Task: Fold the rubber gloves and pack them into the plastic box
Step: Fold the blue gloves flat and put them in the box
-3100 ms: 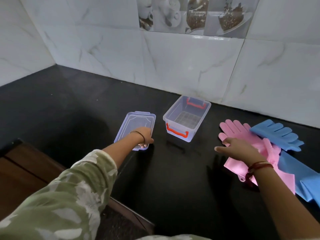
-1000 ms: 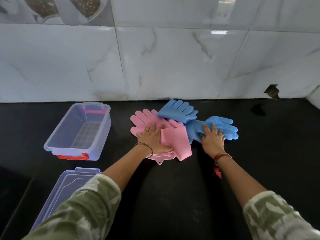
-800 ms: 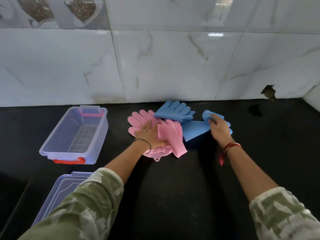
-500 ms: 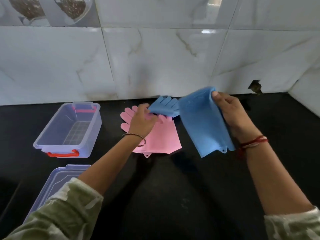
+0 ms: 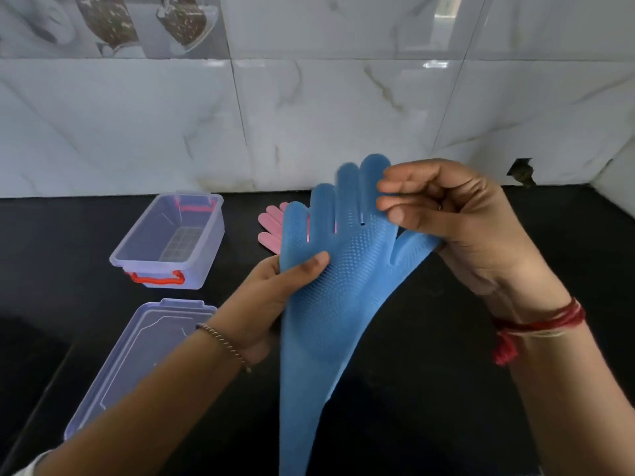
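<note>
I hold a blue rubber glove [image 5: 330, 297] up in the air, fingers pointing away, its cuff hanging toward me. My left hand [image 5: 275, 297] pinches its left edge near the little finger, thumb on top. My right hand [image 5: 457, 221] grips the thumb side and the long fingers. Behind the blue glove, pink glove fingers [image 5: 269, 228] show on the black counter; the rest of the pink gloves and the other blue glove are hidden. The clear plastic box [image 5: 213, 249] with red handles stands open at the left.
The box's clear lid [image 5: 137, 359] lies flat near the counter's front left edge. A white marble-tiled wall [image 5: 309, 115] closes the back. The black counter [image 5: 429, 389] stretches out below my hands.
The blue glove was lifted off the counter and spread out in front of me. My left hand left the pink gloves and took hold of the blue glove's edge.
</note>
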